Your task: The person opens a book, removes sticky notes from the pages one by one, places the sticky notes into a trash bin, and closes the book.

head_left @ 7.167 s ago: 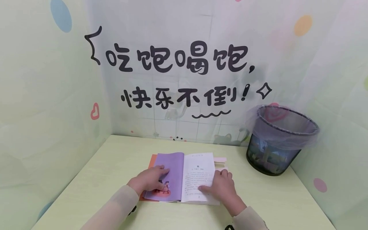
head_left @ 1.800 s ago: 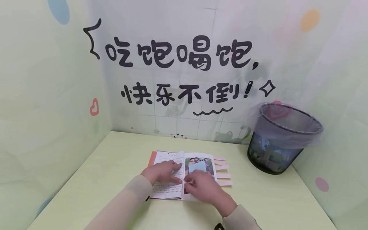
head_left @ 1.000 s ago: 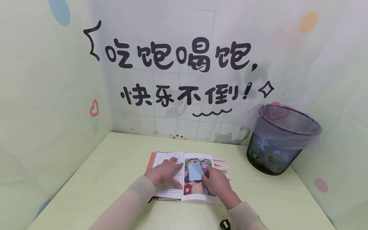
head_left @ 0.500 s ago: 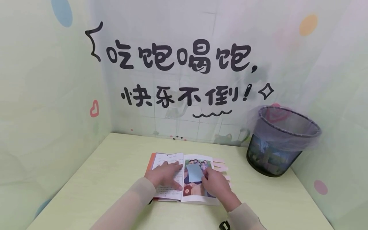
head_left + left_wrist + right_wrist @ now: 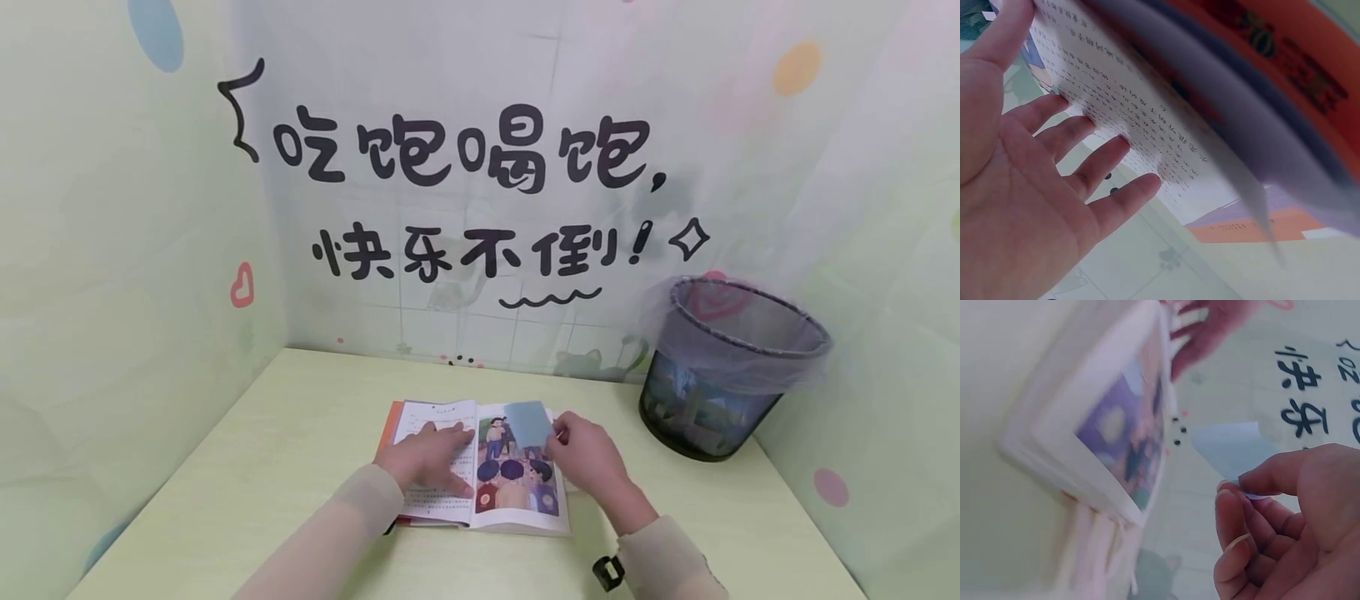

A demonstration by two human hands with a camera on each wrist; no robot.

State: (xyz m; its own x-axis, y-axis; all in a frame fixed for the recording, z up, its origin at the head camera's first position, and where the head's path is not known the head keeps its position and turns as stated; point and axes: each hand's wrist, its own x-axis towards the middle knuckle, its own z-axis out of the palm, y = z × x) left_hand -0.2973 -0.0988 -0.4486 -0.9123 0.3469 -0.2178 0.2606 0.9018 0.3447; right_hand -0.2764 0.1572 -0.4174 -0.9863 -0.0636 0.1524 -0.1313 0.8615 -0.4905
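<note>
At the lower edge of the frame, two pale sleeves (image 5: 322, 533) reached inward, with a black fitting (image 5: 609, 573) beside the right one. Just beyond, at lower centre, the left hand (image 5: 427, 460) lay spread, fingers extended, on the text page of an open book (image 5: 497, 496), and gripped nothing. The right hand (image 5: 592, 458), its fingers curled, pinched a blue paper slip (image 5: 528, 425) between thumb and forefinger; in the head view the slip overlapped the top of the illustrated page, and the right wrist view showed it clear of the paper. Pink tabs (image 5: 1088, 550) projected from the book's edge. The book rested on a pale table (image 5: 247, 475). Farther off, at right, stood a lined bin (image 5: 701, 400); behind, black Chinese lettering (image 5: 487, 158) crossed the back wall (image 5: 420, 50).
</note>
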